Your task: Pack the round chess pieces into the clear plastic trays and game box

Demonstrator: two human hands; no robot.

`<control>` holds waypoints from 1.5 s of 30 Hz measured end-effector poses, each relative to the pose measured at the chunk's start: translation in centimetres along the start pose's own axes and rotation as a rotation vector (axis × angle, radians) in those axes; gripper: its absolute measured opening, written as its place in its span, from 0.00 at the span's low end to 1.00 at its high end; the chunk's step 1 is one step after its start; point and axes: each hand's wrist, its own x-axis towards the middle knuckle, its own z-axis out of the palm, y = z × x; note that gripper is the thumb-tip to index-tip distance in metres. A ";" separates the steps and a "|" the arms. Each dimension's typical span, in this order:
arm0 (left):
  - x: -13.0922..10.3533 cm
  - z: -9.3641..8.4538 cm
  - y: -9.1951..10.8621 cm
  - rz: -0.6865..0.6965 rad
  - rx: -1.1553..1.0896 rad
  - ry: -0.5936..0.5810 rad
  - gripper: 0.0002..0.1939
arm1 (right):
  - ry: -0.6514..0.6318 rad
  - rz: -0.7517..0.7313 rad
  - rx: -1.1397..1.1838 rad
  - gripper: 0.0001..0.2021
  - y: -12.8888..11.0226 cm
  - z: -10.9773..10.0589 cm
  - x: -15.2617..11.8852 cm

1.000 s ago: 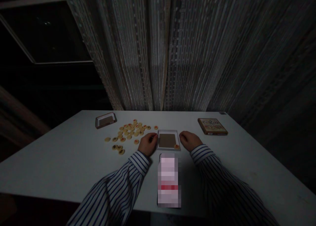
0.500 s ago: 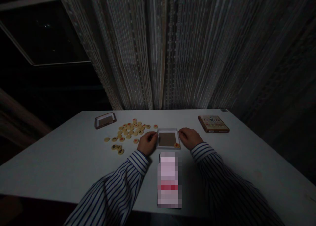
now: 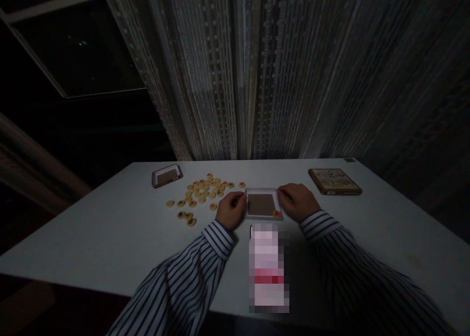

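Evidently, the shallow white-walled tray [image 3: 260, 205] lies on the desk [image 3: 110, 228] between left hand [image 3: 230, 210] and right hand [image 3: 299, 201]; the left is nearer the round, pale xiangqi pieces [image 3: 201, 199] scattered left of the desk's middle. One red-marked disc [image 3: 277, 213] occupies the tray's near-right corner. Both grips curl at its sides; whether they pinch, I cannot tell.

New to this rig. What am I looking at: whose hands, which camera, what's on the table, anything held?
No robot here: a person's bare hands, seen by a head-worn camera looking forward and down.

The left hand and right hand are at opposite sides of a shallow tray with one round piece in its near right corner. I can't tell whether either grip holds the tray.

Also on the white table: scattered round pieces, a second tray, a flat patterned box and a pixelated, phone-like object.
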 end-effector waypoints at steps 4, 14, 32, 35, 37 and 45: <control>0.2 -0.3 -0.2 -0.021 -0.052 0.031 0.14 | 0.075 -0.012 -0.031 0.10 0.1 -0.1 0.1; -0.3 -1.4 0.0 -0.084 -0.181 0.004 0.14 | 0.167 0.016 -0.023 0.09 -0.1 0.0 0.6; 2.5 -8.2 -0.1 0.029 -0.101 0.091 0.14 | -0.034 0.021 0.042 0.13 -3.2 -0.1 3.7; 2.9 -9.4 -0.7 0.030 -0.073 0.087 0.13 | -0.074 -0.012 0.042 0.13 -4.0 0.0 4.6; 3.1 -10.4 -1.1 0.047 -0.043 0.053 0.12 | -0.104 -0.028 0.054 0.13 -4.4 0.2 5.2; 4.0 -14.8 -3.4 0.208 0.176 -0.171 0.11 | -0.311 -0.085 0.125 0.11 -6.7 1.0 6.9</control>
